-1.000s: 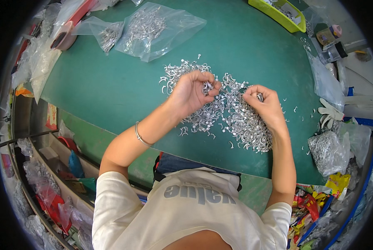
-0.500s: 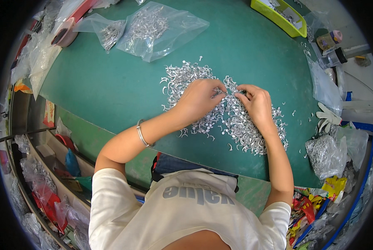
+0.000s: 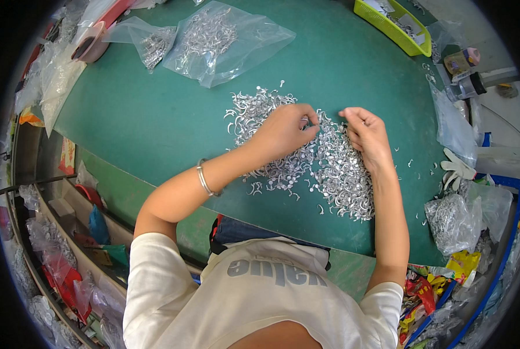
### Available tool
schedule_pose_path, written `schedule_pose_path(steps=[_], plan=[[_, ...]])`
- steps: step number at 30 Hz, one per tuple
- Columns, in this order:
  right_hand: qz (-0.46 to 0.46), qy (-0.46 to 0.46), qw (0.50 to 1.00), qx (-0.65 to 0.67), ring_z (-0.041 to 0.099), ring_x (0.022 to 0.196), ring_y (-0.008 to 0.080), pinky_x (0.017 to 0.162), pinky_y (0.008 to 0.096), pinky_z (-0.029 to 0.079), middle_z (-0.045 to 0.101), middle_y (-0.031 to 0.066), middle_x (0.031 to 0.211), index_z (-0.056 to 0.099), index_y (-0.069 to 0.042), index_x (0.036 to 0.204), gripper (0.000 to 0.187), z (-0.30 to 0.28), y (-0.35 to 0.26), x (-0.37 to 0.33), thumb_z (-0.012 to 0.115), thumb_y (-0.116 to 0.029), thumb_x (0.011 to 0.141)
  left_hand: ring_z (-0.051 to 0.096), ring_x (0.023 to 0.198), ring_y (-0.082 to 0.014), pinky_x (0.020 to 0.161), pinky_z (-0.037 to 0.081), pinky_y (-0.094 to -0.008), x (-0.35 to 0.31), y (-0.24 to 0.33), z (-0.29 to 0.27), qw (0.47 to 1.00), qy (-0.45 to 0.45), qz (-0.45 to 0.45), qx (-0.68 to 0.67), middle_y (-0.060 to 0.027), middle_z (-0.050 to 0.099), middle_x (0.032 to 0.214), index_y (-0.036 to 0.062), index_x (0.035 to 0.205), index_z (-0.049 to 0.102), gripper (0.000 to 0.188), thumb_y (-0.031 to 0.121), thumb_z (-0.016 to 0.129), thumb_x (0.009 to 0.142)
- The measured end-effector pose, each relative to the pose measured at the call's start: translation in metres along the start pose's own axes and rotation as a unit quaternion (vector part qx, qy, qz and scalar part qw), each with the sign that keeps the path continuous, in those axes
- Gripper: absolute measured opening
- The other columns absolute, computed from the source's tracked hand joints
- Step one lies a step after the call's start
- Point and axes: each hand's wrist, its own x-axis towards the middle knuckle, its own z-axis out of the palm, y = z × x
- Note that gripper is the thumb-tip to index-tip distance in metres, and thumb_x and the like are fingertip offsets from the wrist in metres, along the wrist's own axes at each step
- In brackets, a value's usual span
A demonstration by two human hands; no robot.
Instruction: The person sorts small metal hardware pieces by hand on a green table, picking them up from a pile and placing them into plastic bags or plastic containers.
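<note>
Small curved silver metal pieces lie in two adjoining heaps on a green tabletop [image 3: 155, 128]. Over the left heap [image 3: 249, 111] is my left hand [image 3: 289, 131], its thumb and index finger pinched together at the gap between the heaps. My right hand [image 3: 367, 134] hovers by the upper right side of the right heap [image 3: 344, 183], fingers curled and thumb against the index finger. Whatever sits in either pinch is too small to make out. A metal bangle [image 3: 204, 179] circles my left wrist.
Clear plastic bags [image 3: 260, 36] with similar pieces lie at the far left. A yellow-green basket [image 3: 388, 22] stands far right. Along the right edge are a white glove [image 3: 457, 168] and a filled plastic bag [image 3: 450, 224]. Loose pieces are scattered right of the heaps.
My right hand has lifted away from the heap, moving up and right, apart from the left hand. The left hand has shifted only slightly upward.
</note>
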Motion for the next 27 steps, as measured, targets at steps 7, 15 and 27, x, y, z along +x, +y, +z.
schedule_pose_path(steps=[7, 15, 27], plan=[[-0.148, 0.070, 0.868, -0.469, 0.047, 0.045, 0.0218, 0.047, 0.0344, 0.039, 0.052, 0.0081, 0.052, 0.065, -0.003, 0.079, 0.015, 0.023, -0.001, 0.002, 0.070, -0.018, 0.077, 0.044, 0.066, -0.0100, 0.052, 0.037, -0.0221, -0.003, -0.008, -0.025, 0.776, -0.104, -0.153, -0.602, -0.0058, 0.051, 0.084, 0.0041, 0.079, 0.051, 0.013, 0.014, 0.047, 0.087], [0.137, -0.123, 0.960, 0.210, 0.029, 0.044, 0.0014, 0.039, 0.0183, 0.020, 0.038, -0.0073, 0.055, 0.058, -0.003, 0.086, 0.014, -0.008, -0.004, -0.006, 0.060, -0.016, 0.089, 0.041, 0.057, -0.0073, 0.047, 0.034, -0.0193, -0.011, -0.005, -0.018, 0.800, -0.138, -0.205, -0.547, -0.0024, 0.051, 0.074, -0.0033, 0.102, 0.058, 0.024, 0.015, 0.044, 0.094], [-0.165, 0.047, 0.865, -0.472, 0.051, 0.047, 0.0256, 0.049, 0.0363, 0.040, 0.053, 0.0115, 0.054, 0.067, -0.006, 0.092, 0.016, 0.026, 0.001, -0.005, 0.068, -0.014, 0.078, 0.042, 0.055, -0.0047, 0.048, 0.032, -0.0174, -0.013, -0.009, -0.024, 0.904, -0.043, -0.148, -0.398, 0.0020, 0.054, 0.073, -0.0019, 0.102, 0.063, 0.021, 0.014, 0.055, 0.091]])
